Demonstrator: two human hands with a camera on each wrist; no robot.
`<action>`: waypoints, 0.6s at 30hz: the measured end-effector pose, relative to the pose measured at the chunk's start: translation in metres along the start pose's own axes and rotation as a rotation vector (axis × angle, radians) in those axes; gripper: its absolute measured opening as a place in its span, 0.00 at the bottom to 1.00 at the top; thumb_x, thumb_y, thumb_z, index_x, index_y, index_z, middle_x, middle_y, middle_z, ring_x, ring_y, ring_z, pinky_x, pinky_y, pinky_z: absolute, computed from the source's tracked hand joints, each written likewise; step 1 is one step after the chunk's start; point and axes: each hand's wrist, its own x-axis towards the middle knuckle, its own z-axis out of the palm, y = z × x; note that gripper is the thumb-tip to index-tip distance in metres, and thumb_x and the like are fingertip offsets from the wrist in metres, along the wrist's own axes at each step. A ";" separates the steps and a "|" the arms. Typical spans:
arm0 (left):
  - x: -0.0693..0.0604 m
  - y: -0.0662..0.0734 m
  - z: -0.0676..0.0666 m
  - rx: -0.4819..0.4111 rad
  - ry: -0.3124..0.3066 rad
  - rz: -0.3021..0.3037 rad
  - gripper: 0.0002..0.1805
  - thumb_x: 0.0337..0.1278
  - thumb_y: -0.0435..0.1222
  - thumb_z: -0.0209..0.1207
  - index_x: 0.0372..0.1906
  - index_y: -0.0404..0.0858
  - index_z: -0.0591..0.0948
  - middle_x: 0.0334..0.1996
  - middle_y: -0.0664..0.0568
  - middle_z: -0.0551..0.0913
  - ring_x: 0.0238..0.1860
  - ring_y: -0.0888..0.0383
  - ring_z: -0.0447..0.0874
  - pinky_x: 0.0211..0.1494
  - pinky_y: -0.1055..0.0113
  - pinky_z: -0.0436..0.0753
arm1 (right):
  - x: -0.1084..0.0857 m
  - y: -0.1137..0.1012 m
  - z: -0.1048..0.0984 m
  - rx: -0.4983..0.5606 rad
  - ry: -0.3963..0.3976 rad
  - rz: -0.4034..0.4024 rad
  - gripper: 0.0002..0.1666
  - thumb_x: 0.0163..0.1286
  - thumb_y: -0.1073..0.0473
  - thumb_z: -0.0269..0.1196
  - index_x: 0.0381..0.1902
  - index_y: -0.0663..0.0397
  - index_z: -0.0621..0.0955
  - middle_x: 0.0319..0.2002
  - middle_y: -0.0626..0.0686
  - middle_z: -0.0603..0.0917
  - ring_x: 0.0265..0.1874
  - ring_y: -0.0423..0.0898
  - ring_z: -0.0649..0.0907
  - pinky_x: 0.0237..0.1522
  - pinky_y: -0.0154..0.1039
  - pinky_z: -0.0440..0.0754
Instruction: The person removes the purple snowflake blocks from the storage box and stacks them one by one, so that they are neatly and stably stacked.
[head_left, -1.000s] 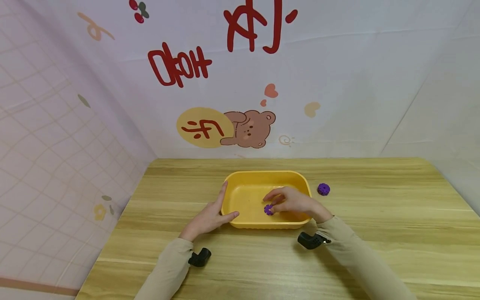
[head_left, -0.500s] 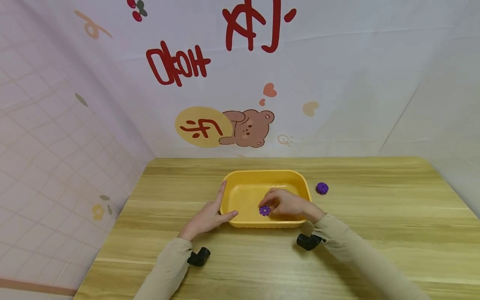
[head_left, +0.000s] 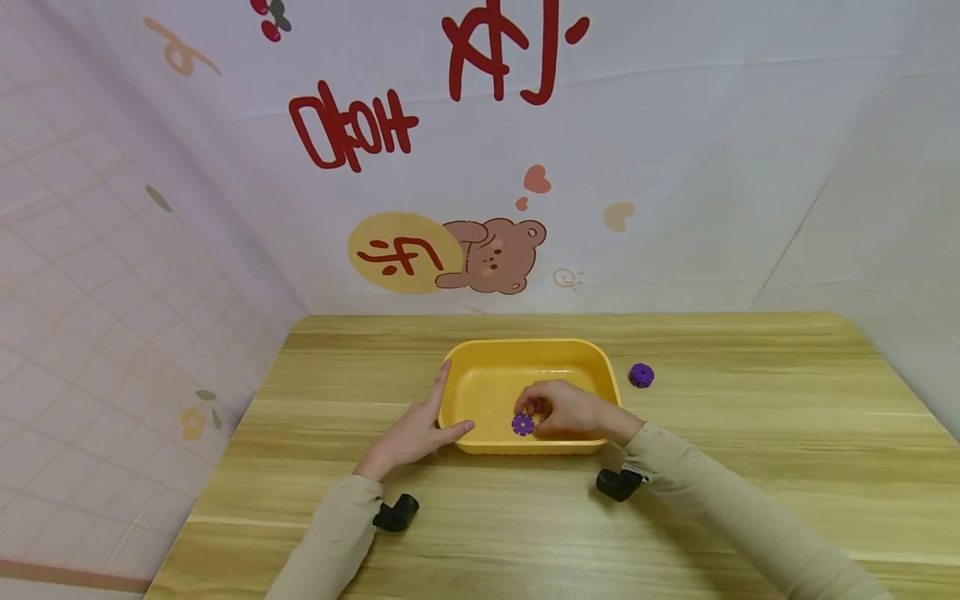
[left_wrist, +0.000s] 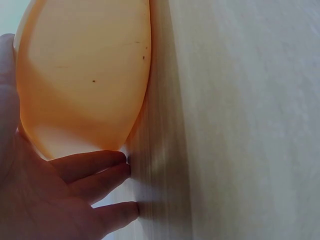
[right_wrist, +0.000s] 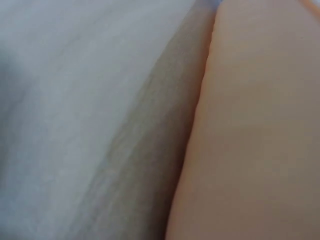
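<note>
A yellow plastic basin (head_left: 480, 381) sits on the wooden table. At its left end my left hand (head_left: 411, 435) rests with thumb and index finger spread along the rim. In the left wrist view, fairly straight fingers (left_wrist: 92, 165) lie against the basin's outer wall (left_wrist: 90, 65). Inside the basin, my right hand (head_left: 566, 410) pinches a purple notched snowflake disc (head_left: 522, 424) between thumb and fingers, low near the basin floor. Only the basin's side (right_wrist: 255, 125) and the table show in the right wrist view; the hand is out of sight there.
A small stack of purple snowflake discs (head_left: 642, 376) lies on the table (head_left: 750, 400), just right of the basin. Behind the table hangs a pale printed cloth (head_left: 675, 167), with another on the left side.
My right hand has moved slightly left with the disc, and its fingers have drawn closer together around it. The left hand keeps its place on the basin. The whole view has drifted slightly.
</note>
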 end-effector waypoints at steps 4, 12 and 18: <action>0.000 -0.001 0.000 0.003 0.003 0.004 0.58 0.61 0.54 0.61 0.77 0.47 0.30 0.35 0.48 0.79 0.35 0.58 0.76 0.52 0.58 0.73 | 0.001 -0.002 0.001 0.000 -0.008 0.015 0.18 0.54 0.70 0.72 0.43 0.60 0.82 0.33 0.52 0.78 0.34 0.46 0.76 0.38 0.35 0.78; -0.001 0.000 0.000 -0.012 0.000 -0.006 0.58 0.61 0.54 0.61 0.77 0.49 0.30 0.38 0.48 0.79 0.37 0.58 0.76 0.53 0.57 0.73 | 0.002 -0.006 0.002 -0.036 -0.006 0.013 0.16 0.53 0.69 0.72 0.41 0.61 0.81 0.34 0.51 0.79 0.34 0.45 0.76 0.39 0.35 0.78; -0.001 0.000 0.000 -0.012 -0.002 -0.007 0.58 0.61 0.54 0.61 0.77 0.49 0.30 0.34 0.49 0.79 0.35 0.58 0.76 0.51 0.58 0.73 | 0.004 -0.008 0.005 -0.189 -0.012 -0.010 0.16 0.54 0.66 0.73 0.40 0.59 0.80 0.35 0.48 0.77 0.33 0.42 0.76 0.38 0.34 0.77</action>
